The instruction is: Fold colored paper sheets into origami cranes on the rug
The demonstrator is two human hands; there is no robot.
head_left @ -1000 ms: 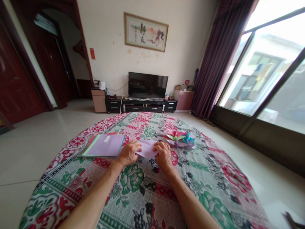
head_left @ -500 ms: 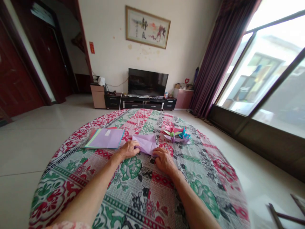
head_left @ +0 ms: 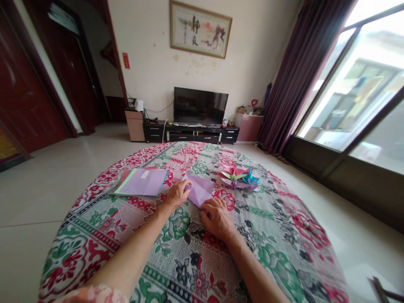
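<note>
A creased sheet of purple origami paper (head_left: 199,189) lies on the patterned tablecloth between my hands. My left hand (head_left: 178,192) pinches its left edge between thumb and fingers. At the near right corner, my right hand (head_left: 217,215) has its fingers closed on the paper, hiding that corner. To the left rests a stack of coloured paper (head_left: 143,183), a purple sheet on top with a small white label. Several folded paper cranes (head_left: 236,176) in pink, green, blue and purple sit together to the right, beyond my right hand.
The round table's floral tablecloth (head_left: 126,235) spreads under everything. Farther off, a television (head_left: 200,106) stands on a low black cabinet (head_left: 181,135) against the wall. Dark curtains (head_left: 293,71) and a large window are on the right, red doors (head_left: 25,97) on the left.
The purple paper has turned, one corner now pointing toward me. My left hand has lifted slightly at its left edge, and my right hand has shifted to the near corner. The camera view has moved slightly.
</note>
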